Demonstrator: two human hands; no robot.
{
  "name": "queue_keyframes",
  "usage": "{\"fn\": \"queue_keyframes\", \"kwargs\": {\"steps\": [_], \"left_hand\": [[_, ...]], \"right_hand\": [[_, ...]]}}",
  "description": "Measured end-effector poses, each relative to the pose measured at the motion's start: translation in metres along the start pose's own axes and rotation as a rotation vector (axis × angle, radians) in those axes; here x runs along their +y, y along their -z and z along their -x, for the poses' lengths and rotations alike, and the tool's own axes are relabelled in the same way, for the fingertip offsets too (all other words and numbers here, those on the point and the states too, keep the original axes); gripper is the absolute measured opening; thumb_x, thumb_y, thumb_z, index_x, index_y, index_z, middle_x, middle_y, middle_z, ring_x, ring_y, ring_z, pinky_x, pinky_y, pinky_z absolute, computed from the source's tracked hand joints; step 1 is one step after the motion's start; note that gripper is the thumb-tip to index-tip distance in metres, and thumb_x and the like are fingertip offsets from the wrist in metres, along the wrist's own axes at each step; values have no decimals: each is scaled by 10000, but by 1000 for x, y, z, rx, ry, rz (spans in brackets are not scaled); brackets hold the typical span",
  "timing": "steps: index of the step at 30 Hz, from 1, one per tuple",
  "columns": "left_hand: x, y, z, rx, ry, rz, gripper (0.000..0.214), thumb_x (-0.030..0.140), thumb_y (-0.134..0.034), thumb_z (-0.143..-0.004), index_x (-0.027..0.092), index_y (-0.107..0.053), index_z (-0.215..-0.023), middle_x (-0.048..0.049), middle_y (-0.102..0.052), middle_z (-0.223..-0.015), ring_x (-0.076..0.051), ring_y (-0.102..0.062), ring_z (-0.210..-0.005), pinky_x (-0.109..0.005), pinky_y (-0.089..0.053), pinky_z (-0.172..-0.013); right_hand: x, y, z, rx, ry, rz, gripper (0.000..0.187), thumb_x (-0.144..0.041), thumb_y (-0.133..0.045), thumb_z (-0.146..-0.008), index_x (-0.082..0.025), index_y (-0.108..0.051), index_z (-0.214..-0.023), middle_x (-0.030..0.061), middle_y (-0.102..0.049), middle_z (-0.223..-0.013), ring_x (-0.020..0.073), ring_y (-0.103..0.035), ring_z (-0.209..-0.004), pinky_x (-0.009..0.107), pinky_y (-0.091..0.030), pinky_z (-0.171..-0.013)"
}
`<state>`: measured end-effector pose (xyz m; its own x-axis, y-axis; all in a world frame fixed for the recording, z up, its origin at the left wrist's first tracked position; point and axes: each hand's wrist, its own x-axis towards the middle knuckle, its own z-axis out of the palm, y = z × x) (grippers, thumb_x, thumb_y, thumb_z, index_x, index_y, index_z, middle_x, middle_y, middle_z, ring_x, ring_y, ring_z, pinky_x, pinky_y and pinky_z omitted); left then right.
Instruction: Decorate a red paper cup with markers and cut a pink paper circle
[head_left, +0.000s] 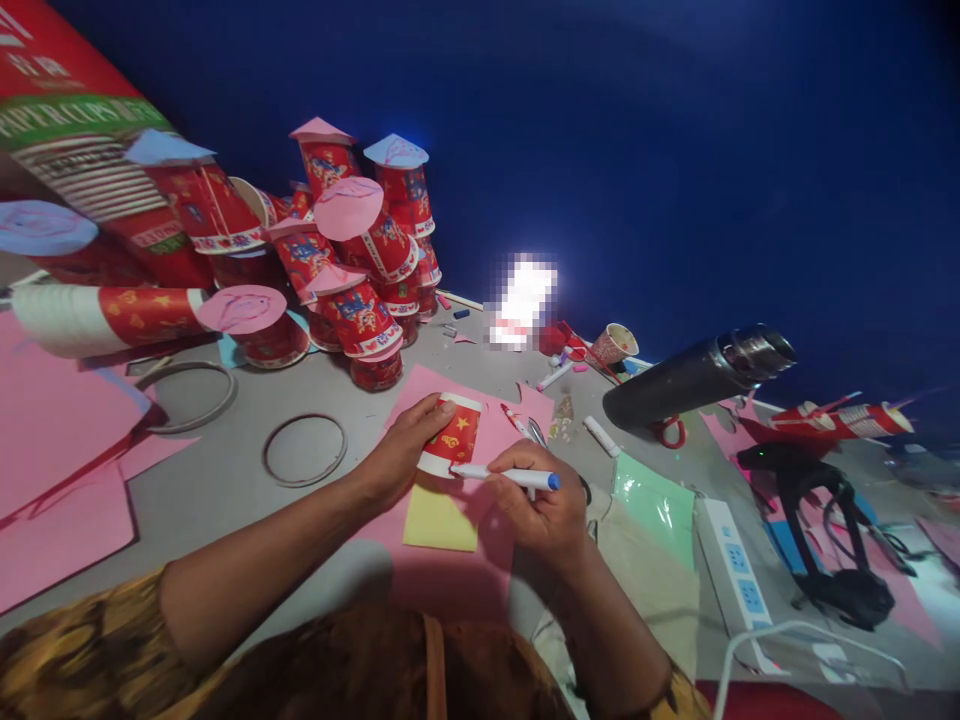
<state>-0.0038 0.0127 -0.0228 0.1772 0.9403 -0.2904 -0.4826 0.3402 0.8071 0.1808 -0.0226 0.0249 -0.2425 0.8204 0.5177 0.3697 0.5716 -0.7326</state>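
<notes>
Rising beyond the pink sheet (450, 580), a blue wall (600, 150) fills the background, while a grey table (360, 408) spreads out beneath that sheet. Left of the sheet, toward the wall, stand clustered red paper cups (360, 312), many topped with pink or blue paper. Right of the sheet are a dark flask (675, 388) and, closer to the body, a white power strip (731, 570). Over the sheet, the right hand (544, 510) is curled, thumb and fingers pinched round a white marker (514, 476); the left hand (409, 440), partly closed, grips a red paper cup (459, 425) by its side. A thin ring (300, 485) lies left of the sheet. The held cup is tilted above the sheet's middle, and yellow paper (440, 520) rests on the sheet's near part. Above the sheet, the marker's tip meets or nearly meets the cup's white edge; contact is too small to tell.
</notes>
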Motion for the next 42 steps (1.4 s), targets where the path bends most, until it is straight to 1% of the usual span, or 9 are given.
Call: {"fn": "queue_keyframes", "kwargs": {"steps": [6,12,18,21,25,30,36,39,42], "left_hand": [[-1,1,0,-11,10,23,476,565,-897,-779,177,-697,-968,0,-639,-757,-192,-667,-713,-297,-569,-655],[-4,3,-1,-19,-17,11,443,552,-880,-806,175,-710,-966,-9,-664,-759,-189,-674,-699,-291,-560,-651],[1,0,2,-32,12,6,479,577,-889,-778,170,-702,-949,-46,-720,-825,-196,-680,-687,-300,-559,-613],[3,-2,3,-31,14,1,494,588,-892,-767,169,-703,-948,-52,-729,-830,-199,-683,-687,-299,-559,-601],[3,-1,2,-40,6,-21,514,605,-886,-767,160,-721,-964,-71,-751,-859,-214,-704,-727,-314,-578,-649],[3,0,3,-59,4,13,450,552,-881,-797,159,-725,-952,-70,-754,-846,-225,-717,-725,-311,-565,-636],[3,-1,4,-75,3,29,438,537,-881,-799,161,-733,-967,-72,-756,-850,-230,-726,-740,-318,-582,-650],[2,-1,4,-69,-5,3,454,553,-884,-788,159,-735,-957,-78,-757,-862,-239,-734,-773,-323,-592,-679],[1,-1,3,-44,0,-5,477,568,-892,-772,160,-734,-961,-55,-732,-819,-239,-736,-783,-321,-594,-700]], "right_hand": [[3,2,1,4,-19,-10,204,-350,-647,-1027,-231,-739,-890,27,-743,-753,170,-671,-646,289,-529,-614],[3,3,0,-60,-24,-20,157,-323,-693,-999,-224,-741,-887,12,-742,-725,144,-630,-577,269,-503,-575],[7,3,-1,21,-15,-18,114,-290,-685,-995,-231,-747,-919,32,-767,-783,178,-697,-668,297,-565,-647],[6,3,0,19,-2,-28,117,-283,-686,-998,-230,-743,-911,24,-758,-773,168,-688,-651,286,-554,-632],[5,3,-1,-13,36,-5,133,-295,-685,-1008,-227,-743,-909,27,-767,-788,161,-684,-649,281,-546,-625],[6,3,-1,59,16,10,152,-314,-662,-1021,-237,-742,-918,31,-760,-790,179,-693,-682,308,-570,-663],[5,2,1,-8,36,-1,144,-326,-679,-1013,-231,-746,-928,34,-762,-782,170,-677,-644,296,-557,-627],[5,2,0,39,33,20,157,-331,-662,-1025,-237,-742,-928,39,-769,-801,181,-697,-678,309,-573,-656],[4,3,0,99,27,34,170,-327,-646,-1036,-238,-733,-919,33,-765,-798,179,-700,-683,311,-573,-664]]}}
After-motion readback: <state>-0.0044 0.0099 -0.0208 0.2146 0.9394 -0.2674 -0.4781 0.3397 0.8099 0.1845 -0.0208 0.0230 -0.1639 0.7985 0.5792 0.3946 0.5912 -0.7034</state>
